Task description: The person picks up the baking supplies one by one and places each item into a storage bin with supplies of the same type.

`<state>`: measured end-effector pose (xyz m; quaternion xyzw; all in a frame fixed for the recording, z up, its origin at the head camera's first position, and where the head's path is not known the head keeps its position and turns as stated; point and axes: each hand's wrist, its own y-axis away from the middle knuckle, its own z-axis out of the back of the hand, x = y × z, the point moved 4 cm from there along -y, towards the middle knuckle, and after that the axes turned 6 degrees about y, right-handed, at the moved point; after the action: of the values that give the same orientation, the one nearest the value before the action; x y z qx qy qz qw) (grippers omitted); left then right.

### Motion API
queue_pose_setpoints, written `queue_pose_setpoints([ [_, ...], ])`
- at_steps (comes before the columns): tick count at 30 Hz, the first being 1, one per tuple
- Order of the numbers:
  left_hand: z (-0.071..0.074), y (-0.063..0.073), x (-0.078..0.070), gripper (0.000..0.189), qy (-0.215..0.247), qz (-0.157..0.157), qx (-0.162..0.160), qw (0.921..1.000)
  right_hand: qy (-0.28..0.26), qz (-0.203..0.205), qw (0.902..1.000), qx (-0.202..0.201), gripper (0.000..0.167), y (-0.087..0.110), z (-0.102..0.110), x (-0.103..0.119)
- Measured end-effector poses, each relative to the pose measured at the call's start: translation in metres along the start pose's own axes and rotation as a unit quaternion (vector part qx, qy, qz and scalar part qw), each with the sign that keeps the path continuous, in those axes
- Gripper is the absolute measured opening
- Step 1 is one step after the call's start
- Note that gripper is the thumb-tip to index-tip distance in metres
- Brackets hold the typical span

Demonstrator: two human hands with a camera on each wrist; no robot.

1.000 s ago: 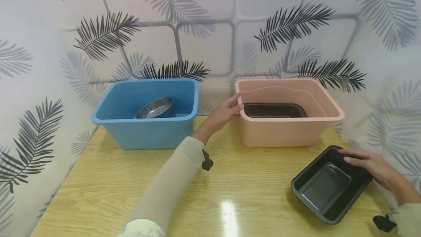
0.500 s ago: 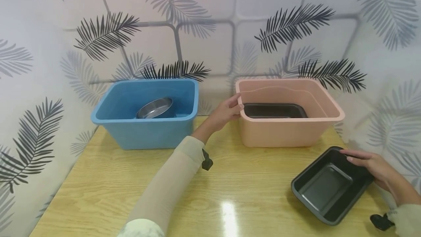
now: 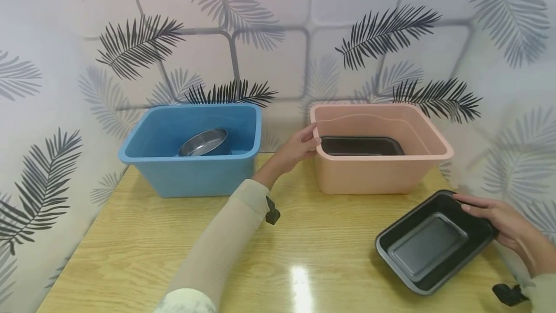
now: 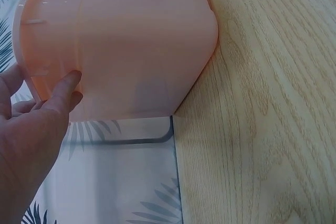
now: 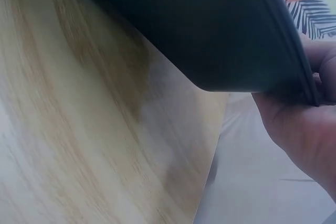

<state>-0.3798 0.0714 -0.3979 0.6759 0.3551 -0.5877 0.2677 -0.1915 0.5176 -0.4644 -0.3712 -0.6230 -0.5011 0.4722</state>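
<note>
A black rectangular baking pan [image 3: 427, 245] is at the right of the head view, its hollow side facing up toward the camera. My right hand [image 3: 506, 219] grips its far right end, fingers over the rim and thumb against the outer wall in the right wrist view. That view also shows the pan's dark underside [image 5: 205, 40] over the wood. My left hand [image 3: 297, 148] holds the left rim of a pink plastic tub [image 3: 369, 175], with fingers against the outer wall [image 4: 131, 45]. Inside the tub lies another black pan [image 3: 360, 146], partly hidden by the front wall.
To the left stands a blue plastic tub [image 3: 204, 177] with a round metal pan [image 3: 204, 142] tilted inside. Both tubs sit at the back of the wooden table [image 3: 330, 255], close to a leaf-patterned wall [image 3: 282, 71]. My left forearm crosses in front of the blue tub's right side.
The black pan in my right hand has turned slightly, its near end shifting left, while the hand has moved slightly right. My left hand stays on the pink tub's rim.
</note>
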Motion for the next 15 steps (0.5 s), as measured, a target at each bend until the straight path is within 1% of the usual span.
queue_pose_setpoints([
  [3, 0.001, -0.001, 0.0, 0.066, -0.001, -0.001, 0.001, 1.0, -0.011, 0.001, 0.9999, 0.003, 0.046, 0.001, -0.003, 0.002],
  [7, 0.002, -0.002, 0.001, 0.066, -0.001, -0.003, 0.003, 1.0, -0.015, 0.007, 0.9998, -0.013, 0.046, 0.002, -0.006, 0.005],
  [11, 0.002, -0.002, 0.0, 0.067, -0.007, -0.003, 0.004, 1.0, -0.026, 0.02, 0.9993, -0.02, 0.046, 0.003, -0.012, 0.01],
  [15, 0.0, -0.001, -0.002, 0.067, -0.022, 0.0, 0.004, 0.9997, -0.033, 0.038, 0.9985, -0.02, 0.046, 0.007, -0.022, 0.016],
])
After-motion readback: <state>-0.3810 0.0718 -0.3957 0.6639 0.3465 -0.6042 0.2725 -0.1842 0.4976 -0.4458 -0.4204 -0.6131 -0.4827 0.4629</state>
